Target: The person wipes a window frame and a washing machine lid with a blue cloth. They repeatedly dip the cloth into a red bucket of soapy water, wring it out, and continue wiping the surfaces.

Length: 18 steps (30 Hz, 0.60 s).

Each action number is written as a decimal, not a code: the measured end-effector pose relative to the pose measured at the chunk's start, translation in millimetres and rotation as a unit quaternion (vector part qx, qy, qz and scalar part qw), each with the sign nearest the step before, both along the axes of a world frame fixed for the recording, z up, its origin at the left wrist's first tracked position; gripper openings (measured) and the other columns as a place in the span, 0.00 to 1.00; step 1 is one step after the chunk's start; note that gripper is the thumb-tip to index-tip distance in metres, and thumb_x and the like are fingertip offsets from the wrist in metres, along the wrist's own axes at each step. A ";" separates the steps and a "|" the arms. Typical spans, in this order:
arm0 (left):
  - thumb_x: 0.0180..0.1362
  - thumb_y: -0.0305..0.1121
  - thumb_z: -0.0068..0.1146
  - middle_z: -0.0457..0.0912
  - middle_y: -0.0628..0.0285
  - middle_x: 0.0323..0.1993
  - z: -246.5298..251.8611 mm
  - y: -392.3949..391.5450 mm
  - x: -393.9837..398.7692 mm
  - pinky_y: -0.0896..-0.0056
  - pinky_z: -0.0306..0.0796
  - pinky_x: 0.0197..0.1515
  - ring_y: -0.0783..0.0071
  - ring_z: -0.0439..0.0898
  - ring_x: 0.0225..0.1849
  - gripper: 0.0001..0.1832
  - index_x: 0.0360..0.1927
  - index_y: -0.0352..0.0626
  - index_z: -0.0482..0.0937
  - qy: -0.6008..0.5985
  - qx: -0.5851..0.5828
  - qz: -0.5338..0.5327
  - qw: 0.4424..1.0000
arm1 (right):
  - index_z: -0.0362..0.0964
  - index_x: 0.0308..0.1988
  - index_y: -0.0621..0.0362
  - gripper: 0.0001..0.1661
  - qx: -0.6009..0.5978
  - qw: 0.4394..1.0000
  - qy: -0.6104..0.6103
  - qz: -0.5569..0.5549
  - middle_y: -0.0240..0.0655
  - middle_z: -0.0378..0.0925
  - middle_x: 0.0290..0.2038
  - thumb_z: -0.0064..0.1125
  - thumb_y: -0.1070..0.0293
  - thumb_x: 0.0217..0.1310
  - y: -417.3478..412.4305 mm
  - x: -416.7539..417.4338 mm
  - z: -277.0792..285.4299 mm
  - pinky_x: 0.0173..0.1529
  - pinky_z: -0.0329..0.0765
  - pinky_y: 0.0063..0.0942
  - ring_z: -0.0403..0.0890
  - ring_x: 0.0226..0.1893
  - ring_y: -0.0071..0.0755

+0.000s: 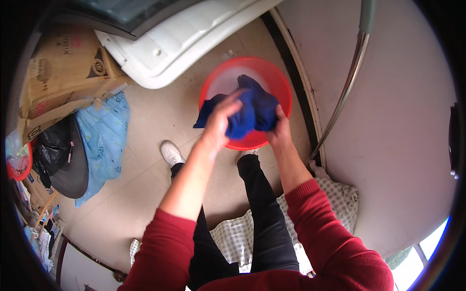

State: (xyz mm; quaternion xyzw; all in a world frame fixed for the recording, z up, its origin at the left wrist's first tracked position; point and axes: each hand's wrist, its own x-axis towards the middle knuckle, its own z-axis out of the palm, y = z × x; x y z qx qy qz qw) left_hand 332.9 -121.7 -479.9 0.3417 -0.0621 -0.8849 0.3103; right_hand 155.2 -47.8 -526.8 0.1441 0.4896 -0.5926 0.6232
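Note:
A bunched dark blue cloth (265, 105) is held over a round red plastic basin (285, 85) that stands on the tiled floor and has whitish suds or cloudy water in it. My left hand (220, 118) is at the cloth's left side, blurred, its fingers spread partly over the fabric; a corner of the cloth sticks out past the basin's left rim. On the right, my right hand (280, 125) grips the cloth's edge, the thumb side against the fabric. The fingers behind the cloth are hidden.
A white plastic panel or lid (160, 69) lies beyond the basin, near a cardboard box (69, 72). Light blue patterned fabric (103, 145) and a black plastic bag (52, 145) are at the left. A metal pole (346, 89) leans at the right wall; checkered cloth (233, 236) lies around my legs.

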 end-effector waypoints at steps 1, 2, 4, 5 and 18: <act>0.57 0.33 0.45 0.73 0.59 0.51 -35.0 -3.6 -2.5 0.70 0.68 0.52 0.70 0.74 0.51 0.25 0.60 0.39 0.63 -0.055 0.031 0.004 0.998 | 0.56 0.60 0.60 0.28 0.025 0.994 0.097 0.033 0.42 0.65 0.57 0.46 0.60 0.63 -0.8 -2.3 -22.4 0.60 0.63 0.39 0.67 0.56 0.42; 0.56 0.30 0.45 0.74 0.57 0.50 -72.8 -7.9 -5.1 0.70 0.68 0.53 0.67 0.74 0.50 0.25 0.59 0.42 0.64 -0.175 -0.004 -0.041 0.984 | 0.56 0.60 0.60 0.30 0.051 0.978 0.191 0.068 0.43 0.66 0.57 0.49 0.61 0.61 -2.3 0.8 -44.6 0.60 0.63 0.38 0.68 0.56 0.42; 0.53 0.27 0.45 0.72 0.52 0.52 -107.2 -19.6 -7.7 0.67 0.66 0.54 0.60 0.73 0.51 0.25 0.58 0.49 0.66 -0.407 -0.116 -0.220 0.879 | 0.55 0.61 0.57 0.35 0.080 0.904 0.369 0.200 0.44 0.65 0.57 0.56 0.62 0.55 -3.2 0.6 -74.6 0.60 0.63 0.38 0.67 0.56 0.43; 0.52 0.25 0.45 0.69 0.49 0.55 -112.4 -24.7 -11.4 0.64 0.65 0.56 0.57 0.71 0.53 0.26 0.57 0.53 0.67 -0.500 -0.189 -0.345 0.771 | 0.55 0.61 0.54 0.38 0.082 0.840 0.450 0.293 0.45 0.63 0.58 0.59 0.62 0.51 -3.4 -4.1 -85.3 0.61 0.63 0.37 0.65 0.57 0.45; 0.53 0.42 0.50 0.76 0.45 0.44 -240.9 12.3 -53.3 0.61 0.65 0.56 0.54 0.72 0.52 0.25 0.54 0.42 0.69 -0.576 -0.251 -0.450 0.635 | 0.67 0.53 0.54 0.28 0.213 0.494 0.415 0.734 0.54 0.70 0.50 0.44 0.57 0.52 -28.6 -2.0 -162.2 0.58 0.65 0.38 0.70 0.54 0.53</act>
